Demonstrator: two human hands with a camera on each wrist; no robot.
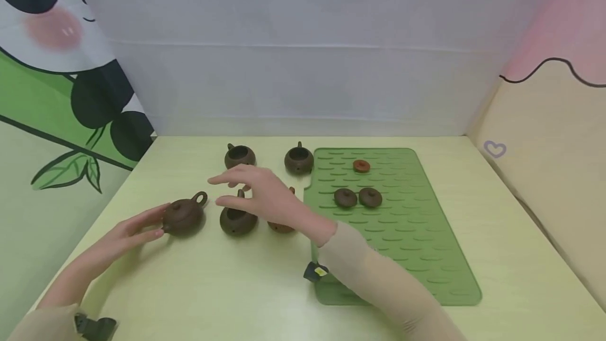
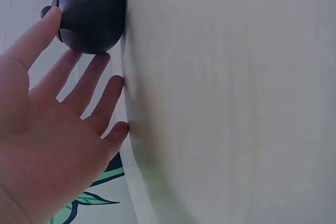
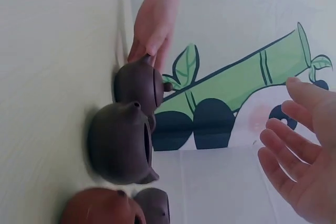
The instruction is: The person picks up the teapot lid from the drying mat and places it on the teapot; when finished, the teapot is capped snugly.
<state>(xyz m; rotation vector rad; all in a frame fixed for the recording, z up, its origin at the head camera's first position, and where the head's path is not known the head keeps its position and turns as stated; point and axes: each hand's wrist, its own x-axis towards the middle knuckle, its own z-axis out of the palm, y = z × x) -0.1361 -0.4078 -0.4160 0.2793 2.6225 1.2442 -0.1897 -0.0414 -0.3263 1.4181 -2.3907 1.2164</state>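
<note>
A dark brown teapot (image 1: 183,219) with its lid on stands at the left of the table. My left hand (image 1: 125,233) touches its spout side, with the fingers extended and spread in the left wrist view. Raised over the middle of the table, my right hand (image 1: 267,193) holds nothing, its fingers relaxed. Beneath it sit a lidless dark teapot (image 1: 238,223) and a reddish-brown teapot (image 1: 280,227), the latter partly hidden by the hand and wrist. Farther back are two more lidless dark teapots, one at the left (image 1: 240,157) and one at the right (image 1: 299,161).
A green ridged mat (image 1: 407,257) covers the right part of the table. On it lie two dark lids, a left one (image 1: 345,199) and a right one (image 1: 370,198), with a reddish lid (image 1: 361,166) behind them. A pale wall (image 1: 303,88) rises behind the table.
</note>
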